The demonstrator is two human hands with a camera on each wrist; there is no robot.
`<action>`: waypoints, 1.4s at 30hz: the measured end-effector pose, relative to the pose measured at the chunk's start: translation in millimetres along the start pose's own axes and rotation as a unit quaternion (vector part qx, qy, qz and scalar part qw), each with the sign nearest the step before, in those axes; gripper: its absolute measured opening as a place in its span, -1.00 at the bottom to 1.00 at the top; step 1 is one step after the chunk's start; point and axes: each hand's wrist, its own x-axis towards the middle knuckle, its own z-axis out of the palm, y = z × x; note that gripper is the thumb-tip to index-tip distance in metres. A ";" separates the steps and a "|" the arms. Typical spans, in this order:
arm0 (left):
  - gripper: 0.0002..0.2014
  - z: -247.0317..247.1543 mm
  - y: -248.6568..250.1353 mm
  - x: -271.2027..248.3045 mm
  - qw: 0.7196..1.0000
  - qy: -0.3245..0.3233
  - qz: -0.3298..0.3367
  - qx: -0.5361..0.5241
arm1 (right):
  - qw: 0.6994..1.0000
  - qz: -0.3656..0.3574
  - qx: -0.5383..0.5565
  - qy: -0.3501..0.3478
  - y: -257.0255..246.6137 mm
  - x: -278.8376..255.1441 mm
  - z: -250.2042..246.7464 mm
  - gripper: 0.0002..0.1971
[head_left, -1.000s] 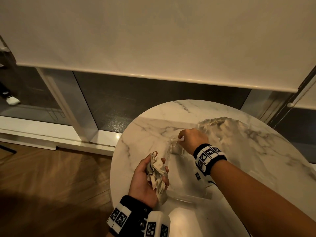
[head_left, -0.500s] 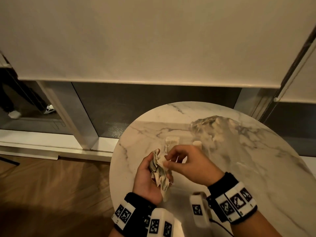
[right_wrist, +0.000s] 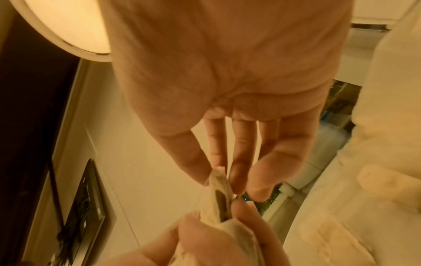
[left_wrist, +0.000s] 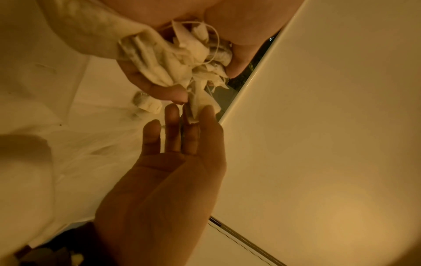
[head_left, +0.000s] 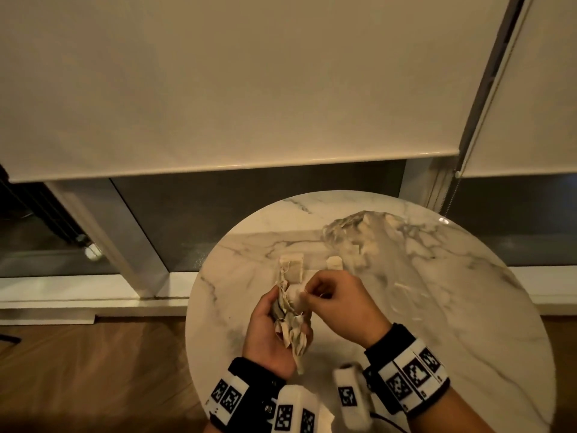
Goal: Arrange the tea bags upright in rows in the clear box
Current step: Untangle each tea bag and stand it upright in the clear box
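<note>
left hand (head_left: 268, 335): palm up, fingers curled round a bunch of tea bags (head_left: 288, 326), over the table's near edge
right hand (head_left: 337, 307): just beside the left, thumb and fingertips (right_wrist: 237, 183) pinching one tea bag (right_wrist: 218, 181) at the bunch's top
wrists: both banded, close together

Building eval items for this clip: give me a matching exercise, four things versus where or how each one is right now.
Things:
1. left hand
2. right hand
3. upright tea bags
4. crumpled clear plastic bag

States:
A. stand in the clear box, beyond both hands
B. pinches one tea bag at the top of the bunch
C. lies on the marble table, far side
D. grips a bunch of tea bags

Pairs: 1-D, 2-B, 3-A, 4-C
</note>
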 end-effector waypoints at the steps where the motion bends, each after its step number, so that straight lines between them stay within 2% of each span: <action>1: -0.67 -0.7 -0.4 0.1 1.000 -0.002 -0.006 0.002 | 1.000 0.014 0.022 0.005 0.2 -1.3 -3.2 -0.86; 3: -0.65 1.1 -0.4 -2.0 1.000 -0.009 -0.018 0.000 | 0.994 0.054 0.093 0.007 -0.9 -2.3 -8.3 -0.87; 6: -0.71 4.0 -0.8 -5.7 1.000 -0.005 -0.017 -0.004 | 0.963 0.114 0.244 0.013 -5.2 -3.7 -15.5 -0.93; 8: -0.68 5.1 -0.4 -7.9 1.000 -0.004 -0.020 0.000 | 0.940 0.130 0.315 0.018 -6.0 -4.3 -18.7 -0.98; 10: -0.65 4.9 1.2 -9.7 1.000 -0.006 -0.020 -0.006 | 0.924 0.135 0.357 0.026 -4.1 -4.0 -19.9 -0.93; 14: -0.60 5.0 5.6 -14.8 1.000 -0.002 -0.018 -0.007 | 0.925 0.124 0.358 0.037 1.2 -3.8 -21.4 -0.80; 19: -0.57 0.9 12.6 -17.7 1.000 0.011 -0.018 -0.018 | 0.940 0.115 0.315 0.059 6.1 -1.9 -24.1 -0.91; 22: -0.59 -0.8 14.1 -18.9 0.999 0.013 -0.015 -0.027 | 0.933 0.117 0.332 0.076 8.4 0.0 -24.0 -0.94; 24: -0.60 -1.7 15.0 -19.0 0.999 0.014 -0.013 -0.034 | 0.909 0.124 0.389 0.081 9.5 1.5 -23.1 -0.92; 28: -0.59 -7.5 22.3 -19.0 0.999 0.017 -0.004 -0.047 | 0.820 0.156 0.546 0.070 12.3 5.6 -23.4 -0.76; 30: -0.63 -12.3 29.0 -18.5 0.998 0.022 0.007 -0.064 | 0.787 0.169 0.590 0.066 14.6 7.5 -24.5 -0.72; 33: -0.58 -17.3 36.7 -18.9 0.997 0.032 0.024 -0.067 | 0.752 0.172 0.634 0.055 21.0 10.7 -25.8 -0.53; 35: -0.56 -18.7 39.6 -20.1 0.997 0.033 0.024 -0.069 | 0.742 0.174 0.646 0.048 23.3 12.1 -25.9 -0.51; 37: -0.56 -20.0 40.7 -21.6 0.997 0.034 0.019 -0.068 | 0.752 0.176 0.633 0.052 23.2 12.6 -24.2 -0.65; 38: -0.56 -20.5 40.6 -22.1 0.997 0.035 0.017 -0.065 | 0.769 0.175 0.612 0.061 22.9 12.6 -22.7 -0.74; 40: -0.59 -21.1 40.1 -22.3 0.997 0.037 0.016 -0.063 | 0.818 0.164 0.545 0.084 23.0 12.5 -18.8 -0.88; 42: -0.73 -21.9 39.2 -21.1 0.997 0.035 0.022 -0.070 | 0.863 0.146 0.473 0.099 24.6 12.5 -14.0 -0.95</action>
